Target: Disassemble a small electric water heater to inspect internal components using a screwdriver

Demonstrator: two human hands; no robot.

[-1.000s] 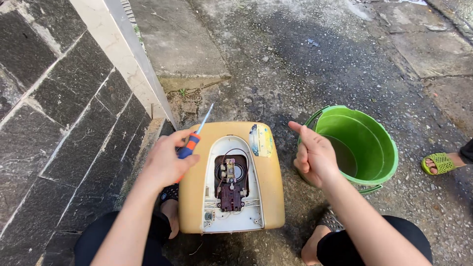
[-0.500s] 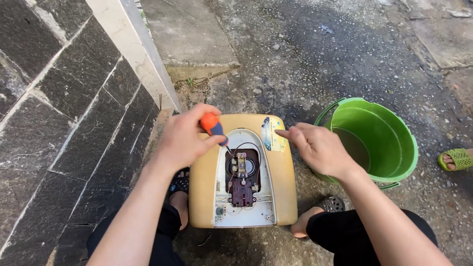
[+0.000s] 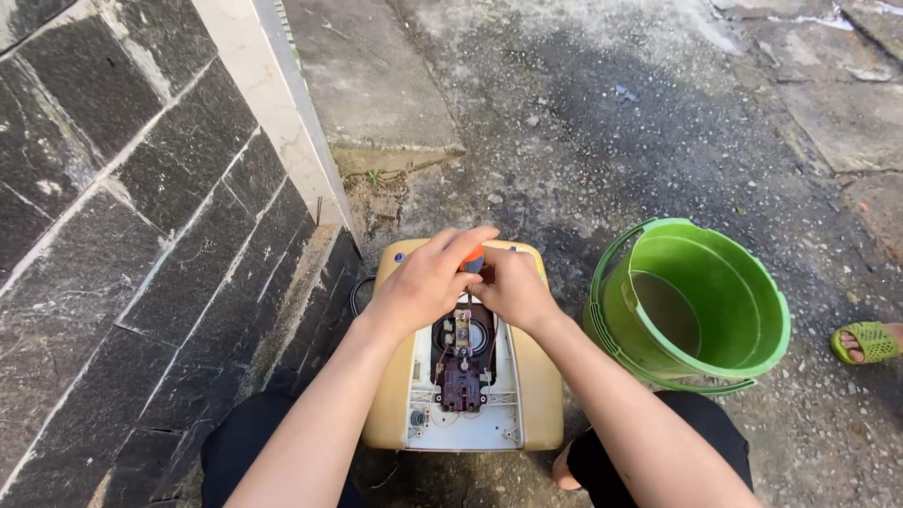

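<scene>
A yellow-cased appliance (image 3: 541, 376) lies on the ground between my knees, its white panel open on dark red electrical parts (image 3: 461, 381). My left hand (image 3: 428, 277) grips a screwdriver with an orange handle (image 3: 473, 257), held upright over the top of the opening; its blade is hidden. My right hand (image 3: 513, 287) is closed beside it, touching the screwdriver or the casing just under the handle. Both hands meet over the upper part of the appliance.
A green plastic bucket (image 3: 752, 315) with some water stands right of the appliance. A dark stone-tiled wall (image 3: 141, 235) rises at the left. A foot in a green sandal (image 3: 870, 341) shows at the right edge. Rough concrete lies beyond.
My left hand has turned the screwdriver upright over the opening. My right hand moved left from the appliance's right side to join the left hand.
</scene>
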